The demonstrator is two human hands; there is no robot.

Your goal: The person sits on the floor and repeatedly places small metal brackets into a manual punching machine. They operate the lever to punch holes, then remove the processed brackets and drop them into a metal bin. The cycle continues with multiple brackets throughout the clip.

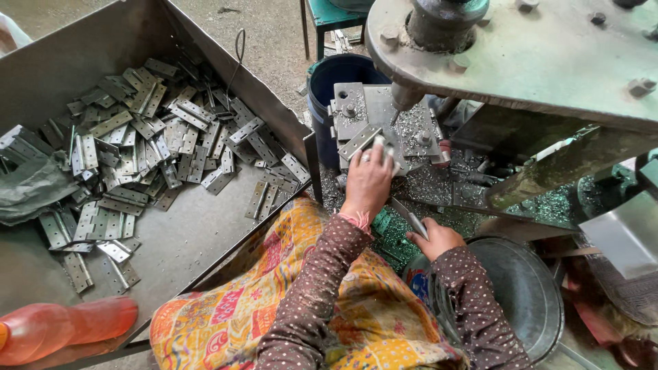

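Left hand [368,179] pressed, fingers [381,145] spread flat, on a flat grey steel hinge leaf [359,142] lying on the grey metal drill-press jig [373,113], just under the drill bit [393,116]. Right hand [434,238], below and right of the jig, fingers clenched round a slim metal handle [410,218]. Left of the jig, a large sheet-metal tray [185,240] heaped with more hinge leaves [137,147].

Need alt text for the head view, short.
A person's left hand presses a flat metal hinge plate onto a drill press jig, while the right hand grips a thin metal piece. A metal tray to the left holds a pile of hinge plates.
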